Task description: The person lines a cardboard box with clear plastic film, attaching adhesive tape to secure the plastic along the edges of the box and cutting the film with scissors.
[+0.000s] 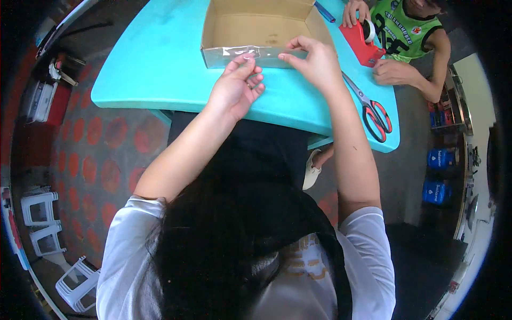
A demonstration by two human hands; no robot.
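Observation:
An open brown cardboard box (250, 24) stands on a turquoise table (154, 64). A strip of clear tape (250, 51) lies along the box's near wall. My left hand (234, 88) presses its fingertips on the tape near the wall's middle. My right hand (314, 61) pinches the tape's right part against the box corner. Both hands touch the box's near side, with my forearms reaching over the table's edge.
Scissors with red and black handles (373, 112) lie on the table to the right. Another person in a green shirt (405, 32) sits at the far right, with hands by a red tape dispenser (362, 42). White plastic stools (48, 224) stand on the floor at left.

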